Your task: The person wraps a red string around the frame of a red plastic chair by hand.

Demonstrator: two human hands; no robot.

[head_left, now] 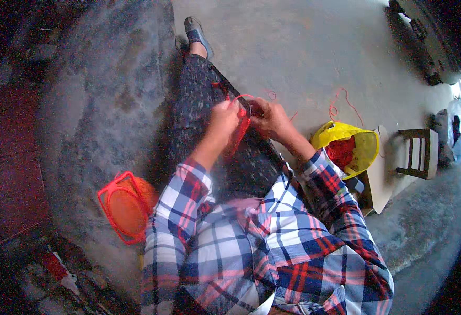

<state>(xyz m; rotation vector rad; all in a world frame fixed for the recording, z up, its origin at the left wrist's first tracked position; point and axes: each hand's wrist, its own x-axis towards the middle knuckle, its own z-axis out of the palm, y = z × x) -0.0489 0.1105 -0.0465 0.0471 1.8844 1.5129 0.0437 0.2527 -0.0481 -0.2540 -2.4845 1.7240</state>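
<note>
Over my lap my left hand (222, 125) is closed, its thumb and fingers pinching red cord (239, 137) that hangs down as a thick strip below it. Just to the right, my right hand (274, 122) has its fingers curled in, and a thin red loop arcs between the two hands. Across my legs a long black bar (225, 84) lies slantwise and passes between the hands. A small red piece (217, 85) sits on it farther up. My right fingertips are partly in shadow.
A yellow bag (369, 147) holding red cord stands at the right by a cardboard box (385, 181), with loose cord (348, 102) trailing on the floor. A small stool (418, 152) is farther right. An orange-red framed object (125, 207) lies at my left.
</note>
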